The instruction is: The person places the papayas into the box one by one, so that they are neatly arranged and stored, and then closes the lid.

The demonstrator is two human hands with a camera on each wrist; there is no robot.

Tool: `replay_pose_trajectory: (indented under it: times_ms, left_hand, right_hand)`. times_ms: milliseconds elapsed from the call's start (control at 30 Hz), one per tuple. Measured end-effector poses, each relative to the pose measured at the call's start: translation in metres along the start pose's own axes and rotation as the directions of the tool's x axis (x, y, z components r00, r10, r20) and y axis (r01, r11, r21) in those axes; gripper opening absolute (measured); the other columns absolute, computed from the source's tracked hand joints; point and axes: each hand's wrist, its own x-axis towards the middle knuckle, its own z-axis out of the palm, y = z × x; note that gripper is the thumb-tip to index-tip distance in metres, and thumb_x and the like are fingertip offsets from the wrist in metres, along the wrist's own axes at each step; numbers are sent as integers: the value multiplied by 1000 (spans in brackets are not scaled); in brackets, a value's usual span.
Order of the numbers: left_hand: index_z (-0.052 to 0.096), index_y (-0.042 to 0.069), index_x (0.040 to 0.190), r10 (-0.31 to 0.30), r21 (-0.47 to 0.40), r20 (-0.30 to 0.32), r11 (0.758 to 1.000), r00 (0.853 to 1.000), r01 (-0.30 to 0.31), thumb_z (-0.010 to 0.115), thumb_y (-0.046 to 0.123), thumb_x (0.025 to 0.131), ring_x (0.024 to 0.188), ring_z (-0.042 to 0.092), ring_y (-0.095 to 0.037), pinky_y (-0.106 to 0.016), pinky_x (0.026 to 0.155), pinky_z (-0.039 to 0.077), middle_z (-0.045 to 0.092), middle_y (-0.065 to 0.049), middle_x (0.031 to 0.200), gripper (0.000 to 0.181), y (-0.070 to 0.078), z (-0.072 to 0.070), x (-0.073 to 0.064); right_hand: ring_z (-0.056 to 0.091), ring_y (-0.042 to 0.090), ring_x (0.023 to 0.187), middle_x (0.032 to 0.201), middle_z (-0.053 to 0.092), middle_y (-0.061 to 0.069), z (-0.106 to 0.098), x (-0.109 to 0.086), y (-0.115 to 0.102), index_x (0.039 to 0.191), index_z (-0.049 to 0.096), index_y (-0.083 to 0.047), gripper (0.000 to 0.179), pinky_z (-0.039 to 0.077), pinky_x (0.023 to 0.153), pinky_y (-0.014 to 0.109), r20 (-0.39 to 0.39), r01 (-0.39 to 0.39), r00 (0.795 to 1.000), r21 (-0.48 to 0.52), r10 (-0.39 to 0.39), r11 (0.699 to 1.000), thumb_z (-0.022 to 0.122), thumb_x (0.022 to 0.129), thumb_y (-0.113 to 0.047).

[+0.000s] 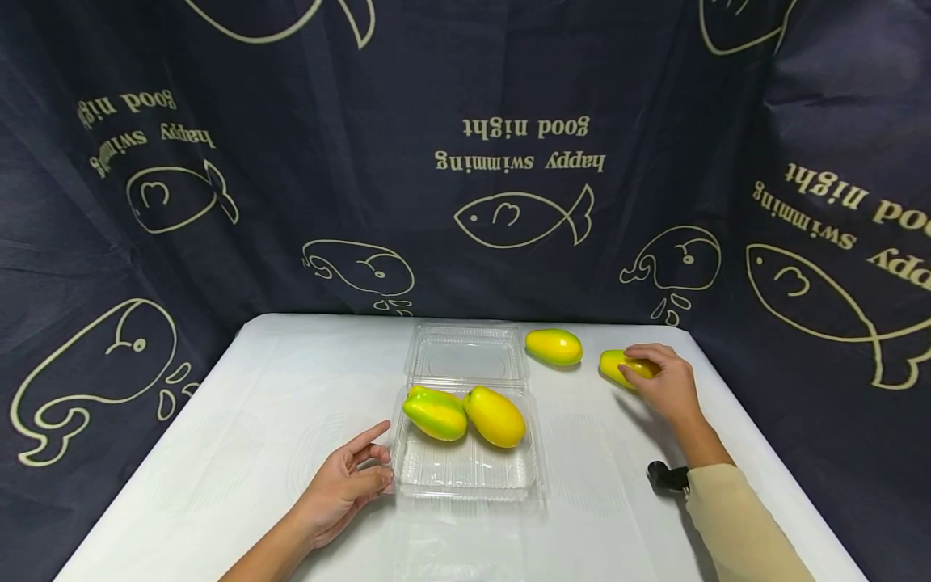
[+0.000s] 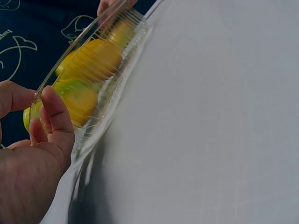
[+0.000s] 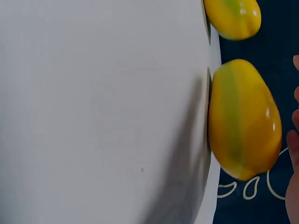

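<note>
A clear plastic clamshell container [image 1: 473, 487] lies with its lid [image 1: 465, 356] folded back toward the curtain. Inside its base sit two papayas, a greener one [image 1: 436, 414] and a yellower one [image 1: 495, 417]. My left hand [image 1: 347, 490] is at the container's left side; in the left wrist view, thumb and fingertips pinch its rim [image 2: 51, 77]. Over at the right, my right hand [image 1: 665, 380] reaches over a yellow papaya [image 1: 612, 368] on the table. In the right wrist view, a gap shows between its fingers [image 3: 294, 144] and that papaya [image 3: 245, 121].
Another papaya [image 1: 554, 347] rests on the white table [image 1: 240, 420] between the lid and the right hand. A dark curtain [image 1: 407, 121] printed with fish and whales stands behind the table and along both sides. A small black object [image 1: 665, 478] shows by the right sleeve [image 1: 738, 517].
</note>
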Motion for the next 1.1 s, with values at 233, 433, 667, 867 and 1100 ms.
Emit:
replay_pose_trajectory:
  times_ms: [233, 433, 667, 867, 1100]
  left_hand:
    - [12, 6, 164, 8, -3, 6, 1000, 1000, -8, 66, -4, 94, 80, 58, -4, -19, 78, 58, 46, 0, 114, 89, -1, 0, -1]
    - [12, 6, 164, 12, -1, 10, 1000, 1000, -12, 66, -3, 94, 81, 58, -4, -20, 80, 59, 46, 0, 115, 89, -1, 0, -2]
    - [13, 6, 164, 12, -11, 8, 1000, 1000, -12, 66, -4, 94, 82, 59, -4, -21, 81, 60, 46, -1, 115, 88, -1, 1, -3]
    - [13, 7, 164, 9, -14, 6, 1000, 1000, -9, 66, -5, 93, 84, 61, -5, -20, 81, 59, 46, -1, 115, 89, -1, 2, -3]
    - [12, 6, 164, 7, -13, 2, 1000, 1000, -7, 66, -6, 93, 85, 61, -5, -19, 79, 59, 46, -1, 115, 90, -1, 2, -3]
  right_hand:
    - [60, 18, 109, 111, 73, 14, -6, 1, 9, 104, 79, -4, 29, 35, 94, 2, 47, -78, 996, -38, 80, 996, 89, 77, -9]
    - [56, 34, 122, 124, 68, 14, -12, 3, 16, 114, 76, -6, 38, 45, 102, 34, 132, -164, 976, -90, 175, 982, 88, 81, -19]
    - [51, 37, 130, 139, 58, 20, -17, 8, 22, 128, 68, -3, 54, 46, 104, 57, 259, -253, 930, -65, 261, 965, 86, 84, -28]
    - [43, 43, 136, 148, 50, 23, -21, 10, 26, 140, 59, -3, 71, 43, 107, 62, 359, -348, 868, -52, 343, 936, 85, 84, -39]
    - [42, 44, 137, 153, 44, 26, -21, 11, 36, 148, 52, -3, 81, 42, 108, 61, 420, -383, 826, -72, 376, 921, 84, 85, -43]
